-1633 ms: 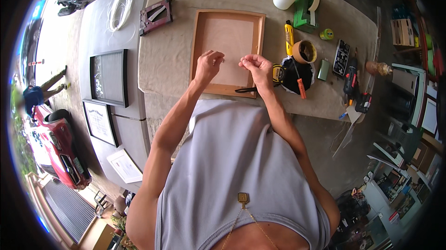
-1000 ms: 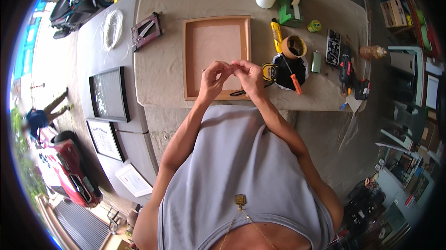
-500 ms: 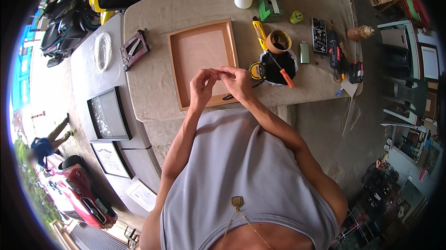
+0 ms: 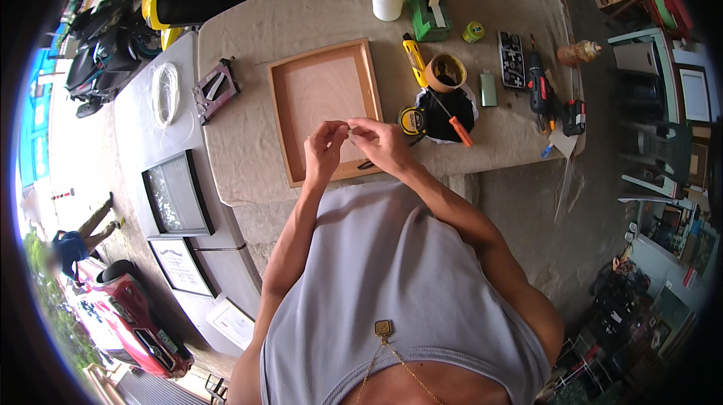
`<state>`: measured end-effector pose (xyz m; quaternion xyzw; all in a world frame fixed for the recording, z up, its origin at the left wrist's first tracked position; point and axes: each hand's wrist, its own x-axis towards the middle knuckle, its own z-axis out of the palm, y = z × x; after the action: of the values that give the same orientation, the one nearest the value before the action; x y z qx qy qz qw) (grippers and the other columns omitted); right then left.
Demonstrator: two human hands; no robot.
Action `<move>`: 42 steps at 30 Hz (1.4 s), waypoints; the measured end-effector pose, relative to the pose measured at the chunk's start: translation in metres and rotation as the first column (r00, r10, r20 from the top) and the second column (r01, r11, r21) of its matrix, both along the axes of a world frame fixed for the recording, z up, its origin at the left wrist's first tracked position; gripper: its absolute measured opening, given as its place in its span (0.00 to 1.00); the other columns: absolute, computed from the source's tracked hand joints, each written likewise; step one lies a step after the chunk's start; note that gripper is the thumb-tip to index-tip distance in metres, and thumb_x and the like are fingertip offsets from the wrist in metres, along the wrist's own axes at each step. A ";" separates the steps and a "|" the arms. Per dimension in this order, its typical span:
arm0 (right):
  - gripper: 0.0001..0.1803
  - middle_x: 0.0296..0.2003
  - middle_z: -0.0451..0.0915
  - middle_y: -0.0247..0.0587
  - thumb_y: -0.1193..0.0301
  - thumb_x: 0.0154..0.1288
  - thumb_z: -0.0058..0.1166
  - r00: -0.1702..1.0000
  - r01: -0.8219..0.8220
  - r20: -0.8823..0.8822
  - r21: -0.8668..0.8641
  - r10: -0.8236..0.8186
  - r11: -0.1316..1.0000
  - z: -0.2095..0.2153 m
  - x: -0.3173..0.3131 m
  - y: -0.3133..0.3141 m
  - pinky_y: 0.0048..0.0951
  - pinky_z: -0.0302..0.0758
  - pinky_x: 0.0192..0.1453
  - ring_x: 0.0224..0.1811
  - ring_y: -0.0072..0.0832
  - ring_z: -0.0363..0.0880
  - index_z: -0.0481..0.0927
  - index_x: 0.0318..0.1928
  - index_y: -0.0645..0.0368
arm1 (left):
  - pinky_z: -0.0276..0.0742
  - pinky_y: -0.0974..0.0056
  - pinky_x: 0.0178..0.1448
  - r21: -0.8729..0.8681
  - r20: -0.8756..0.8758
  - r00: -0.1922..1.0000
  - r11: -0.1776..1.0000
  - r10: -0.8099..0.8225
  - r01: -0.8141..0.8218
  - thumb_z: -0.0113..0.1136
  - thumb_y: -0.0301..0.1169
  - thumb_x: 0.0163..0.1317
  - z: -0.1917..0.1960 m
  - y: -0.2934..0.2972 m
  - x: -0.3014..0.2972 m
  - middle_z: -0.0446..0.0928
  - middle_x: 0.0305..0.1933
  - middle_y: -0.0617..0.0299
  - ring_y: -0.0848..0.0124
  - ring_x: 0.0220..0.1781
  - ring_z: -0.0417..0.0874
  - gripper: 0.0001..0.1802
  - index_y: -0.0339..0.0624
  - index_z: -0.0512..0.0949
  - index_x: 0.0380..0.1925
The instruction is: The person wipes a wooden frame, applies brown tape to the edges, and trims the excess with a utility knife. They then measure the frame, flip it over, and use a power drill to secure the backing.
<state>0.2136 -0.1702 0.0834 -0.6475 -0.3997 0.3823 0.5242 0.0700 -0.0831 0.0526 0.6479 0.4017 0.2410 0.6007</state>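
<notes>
Wooden frame (image 4: 325, 108) lies flat, long axis running away, under both hands' fingertips.

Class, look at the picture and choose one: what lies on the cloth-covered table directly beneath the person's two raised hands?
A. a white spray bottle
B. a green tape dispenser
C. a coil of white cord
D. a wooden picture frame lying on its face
D: the left hand and right hand meet, fingertips together, above the near edge of the wooden frame; the other items lie elsewhere.
</notes>
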 end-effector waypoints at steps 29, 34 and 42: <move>0.39 0.59 0.71 0.42 0.77 0.48 0.57 0.453 0.729 0.874 -0.478 0.177 0.490 -0.052 0.363 -0.195 0.53 0.66 0.59 0.61 0.45 0.69 0.63 0.64 0.41 | 0.73 0.66 0.41 -0.675 0.641 0.696 0.669 0.322 0.312 0.51 0.28 0.68 0.025 0.041 0.007 0.79 0.31 0.60 0.72 0.31 0.80 0.06 0.39 0.76 0.36; 0.42 0.50 0.77 0.54 0.66 0.48 0.65 0.509 0.703 0.843 -0.523 0.174 0.483 -0.054 0.379 -0.186 0.48 0.71 0.55 0.52 0.52 0.76 0.61 0.65 0.40 | 0.77 0.66 0.42 -0.614 0.506 0.836 0.769 0.211 0.178 0.54 0.25 0.66 0.016 0.040 0.000 0.80 0.34 0.60 0.71 0.33 0.82 0.05 0.35 0.77 0.38; 0.34 0.42 0.80 0.52 0.63 0.47 0.66 0.530 0.651 0.831 -0.526 0.169 0.547 -0.030 0.342 -0.156 0.49 0.72 0.52 0.49 0.54 0.77 0.67 0.56 0.41 | 0.80 0.68 0.43 -0.504 0.136 0.988 0.864 0.073 0.005 0.62 0.26 0.61 -0.008 0.021 -0.040 0.82 0.32 0.58 0.70 0.36 0.85 0.10 0.32 0.80 0.40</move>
<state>0.5557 -0.3260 0.0536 -0.9603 -0.2647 0.0859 -0.0178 0.0301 -0.0617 0.0442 0.4418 0.4154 0.1867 0.7729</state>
